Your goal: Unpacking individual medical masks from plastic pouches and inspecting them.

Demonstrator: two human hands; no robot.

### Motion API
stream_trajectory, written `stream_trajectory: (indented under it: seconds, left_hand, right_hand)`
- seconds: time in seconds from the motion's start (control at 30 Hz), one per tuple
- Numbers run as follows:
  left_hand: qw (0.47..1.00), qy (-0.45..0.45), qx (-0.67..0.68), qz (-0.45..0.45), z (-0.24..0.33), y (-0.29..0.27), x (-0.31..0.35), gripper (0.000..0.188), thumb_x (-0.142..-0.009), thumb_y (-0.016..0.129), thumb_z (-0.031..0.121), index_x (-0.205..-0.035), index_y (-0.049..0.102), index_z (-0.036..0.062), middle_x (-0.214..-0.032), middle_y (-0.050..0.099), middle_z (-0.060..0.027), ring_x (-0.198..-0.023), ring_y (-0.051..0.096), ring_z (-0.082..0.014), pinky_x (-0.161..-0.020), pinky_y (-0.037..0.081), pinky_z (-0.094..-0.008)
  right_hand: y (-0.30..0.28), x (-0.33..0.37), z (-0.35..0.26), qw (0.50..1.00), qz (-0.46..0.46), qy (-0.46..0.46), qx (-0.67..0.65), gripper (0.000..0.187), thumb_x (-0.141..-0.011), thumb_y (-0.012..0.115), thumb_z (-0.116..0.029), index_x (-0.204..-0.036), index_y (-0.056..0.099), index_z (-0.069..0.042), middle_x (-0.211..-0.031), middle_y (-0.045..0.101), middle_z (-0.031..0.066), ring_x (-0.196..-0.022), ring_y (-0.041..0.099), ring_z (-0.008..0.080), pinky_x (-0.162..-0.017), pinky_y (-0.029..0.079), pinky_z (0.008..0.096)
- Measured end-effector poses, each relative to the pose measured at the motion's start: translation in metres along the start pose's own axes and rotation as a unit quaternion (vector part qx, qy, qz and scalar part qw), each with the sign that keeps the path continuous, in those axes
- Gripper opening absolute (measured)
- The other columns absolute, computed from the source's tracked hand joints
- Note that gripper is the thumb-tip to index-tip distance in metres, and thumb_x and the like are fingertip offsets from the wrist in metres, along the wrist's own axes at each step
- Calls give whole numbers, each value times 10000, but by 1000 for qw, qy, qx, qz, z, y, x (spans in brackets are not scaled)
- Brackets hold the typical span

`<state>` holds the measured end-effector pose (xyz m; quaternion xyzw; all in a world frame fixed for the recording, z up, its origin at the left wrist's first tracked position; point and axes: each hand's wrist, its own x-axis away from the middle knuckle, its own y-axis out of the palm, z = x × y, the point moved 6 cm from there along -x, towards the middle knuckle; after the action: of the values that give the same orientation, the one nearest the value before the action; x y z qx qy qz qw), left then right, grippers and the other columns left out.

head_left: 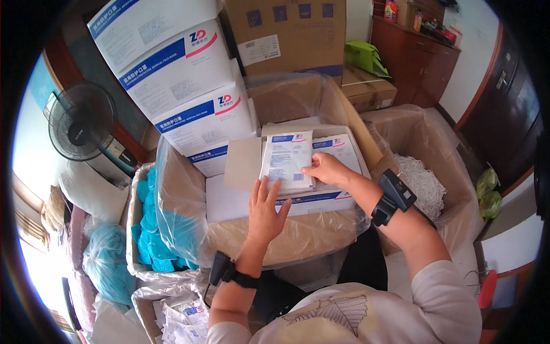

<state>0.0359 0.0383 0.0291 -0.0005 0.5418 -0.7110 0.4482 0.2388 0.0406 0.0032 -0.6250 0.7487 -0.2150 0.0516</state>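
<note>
One fan (79,125) stands at the left, then four white boxes (180,74) stacked. The left hand (264,212) is spread, fingertips at the near left corner of one white packet (286,156) atop an opened box (312,207); the right hand (330,171) pinches its right edge. A second packet (338,150) lies just beside, close to the box's right edge. Open room lies above both hands. Rightmost, one lined carton (421,135) holds white strands (421,186).
</note>
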Motion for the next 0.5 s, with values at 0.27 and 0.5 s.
stream_trajectory:
  seconds: [0.27, 0.5]
  left_hand:
    - [991, -46, 125, 29, 8, -5, -4, 425, -841, 570, 283, -1210, 494, 88, -1281, 401, -211, -1184, 391, -337, -959, 301, -425]
    - [721, -178, 669, 34, 35, -37, -13, 566, -877, 549, 256, -1308, 312, -24, -1321, 371, -145, -1203, 371, -219, -985, 302, -344]
  right_hand:
    - [-2, 43, -43, 969, 32, -64, -235, 305, -846, 542, -146, -1073, 513, 56, -959, 600, 87, -860, 571, 171, -751, 461, 294]
    - [-26, 138, -74, 955, -45, -163, -245, 395, -886, 496, -95, -1237, 368, 31, -1163, 503, 103, -1033, 496, 159, -874, 422, 297]
